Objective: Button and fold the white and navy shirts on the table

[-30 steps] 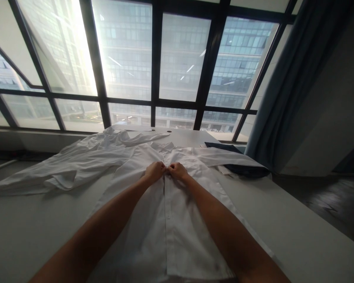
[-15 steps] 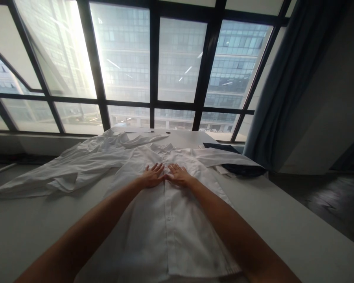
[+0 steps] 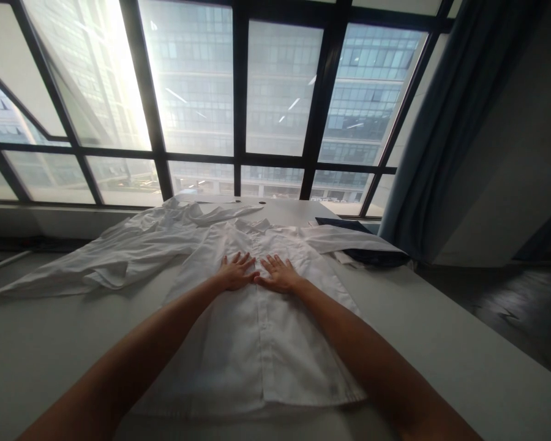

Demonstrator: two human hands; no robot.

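Note:
A white button shirt (image 3: 252,343) lies flat on the grey table (image 3: 445,343), collar away from me. My left hand (image 3: 237,271) rests open and flat on the shirt's chest, left of the button placket. My right hand (image 3: 279,273) lies open and flat just right of the placket, its thumb touching my left hand. Both hands hold nothing. The shirt's left sleeve (image 3: 101,260) spreads out crumpled to the left, and its right sleeve (image 3: 353,240) stretches to the right.
A dark folded garment (image 3: 371,256) lies under the right sleeve at the table's far right corner. Beyond the table's far edge stands a large window with dark frames (image 3: 239,104). A blue-grey curtain (image 3: 441,128) hangs at the right, with dark floor (image 3: 509,306) beside the table.
My hands were pinched together at the placket a second ago. They have opened and now lie flat on the shirt's chest, fingers spread.

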